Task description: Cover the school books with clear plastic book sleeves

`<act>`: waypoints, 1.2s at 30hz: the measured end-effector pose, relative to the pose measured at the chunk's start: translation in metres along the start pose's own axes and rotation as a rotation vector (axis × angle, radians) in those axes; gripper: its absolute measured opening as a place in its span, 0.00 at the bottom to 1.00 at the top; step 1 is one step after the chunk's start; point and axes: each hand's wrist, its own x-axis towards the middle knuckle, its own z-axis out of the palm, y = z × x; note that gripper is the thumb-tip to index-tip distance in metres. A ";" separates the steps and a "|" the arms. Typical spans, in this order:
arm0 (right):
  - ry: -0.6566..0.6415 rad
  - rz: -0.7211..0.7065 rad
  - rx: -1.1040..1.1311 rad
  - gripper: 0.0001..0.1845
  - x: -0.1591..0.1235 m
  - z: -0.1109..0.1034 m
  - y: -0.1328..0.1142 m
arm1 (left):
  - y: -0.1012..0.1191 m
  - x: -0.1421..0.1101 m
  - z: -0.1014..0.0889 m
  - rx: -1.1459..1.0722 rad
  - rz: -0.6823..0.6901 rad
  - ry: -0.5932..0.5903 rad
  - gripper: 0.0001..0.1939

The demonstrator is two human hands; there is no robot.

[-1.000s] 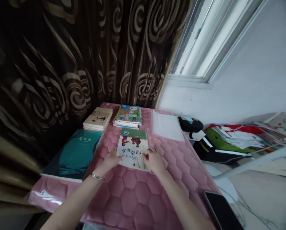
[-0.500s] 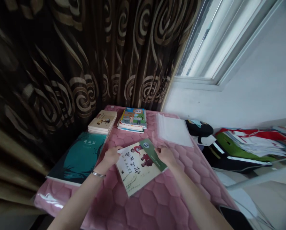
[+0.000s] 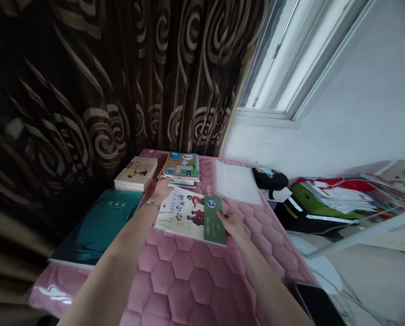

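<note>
A thin book [image 3: 187, 213] with a cream cover, figures in dark red and a green band is held over the pink padded table covering. My right hand [image 3: 232, 222] pinches its green edge, thumb on top. My left hand [image 3: 162, 189] grips its far left corner, fingertips close to the front of a stack of colourful textbooks [image 3: 182, 167]. A bracelet [image 3: 152, 203] circles my left wrist. Left of my left arm lies a large teal book [image 3: 110, 222]. Behind that sits a pile of beige books [image 3: 136, 173].
Clear plastic sleeves [image 3: 238, 181] lie at the back right of the pink covering [image 3: 185, 276]. A dark phone-like slab [image 3: 319, 303] is at the near right edge. Patterned curtains [image 3: 175, 81] hang behind. Bags and piled papers [image 3: 338, 197] stand to the right.
The book has turned, its green band now toward the right, and moved away from me toward the textbook stack. Both hands moved with it. The view has shifted slightly.
</note>
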 end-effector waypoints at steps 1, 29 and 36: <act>-0.006 0.014 -0.007 0.23 -0.002 0.000 -0.002 | -0.002 0.000 0.002 0.006 -0.015 0.021 0.20; 0.034 0.228 -0.055 0.28 -0.017 -0.004 -0.022 | -0.033 -0.033 0.011 0.166 0.034 0.123 0.07; 0.056 0.210 -0.059 0.27 -0.025 -0.002 -0.024 | -0.015 -0.108 0.017 0.225 0.452 -0.089 0.10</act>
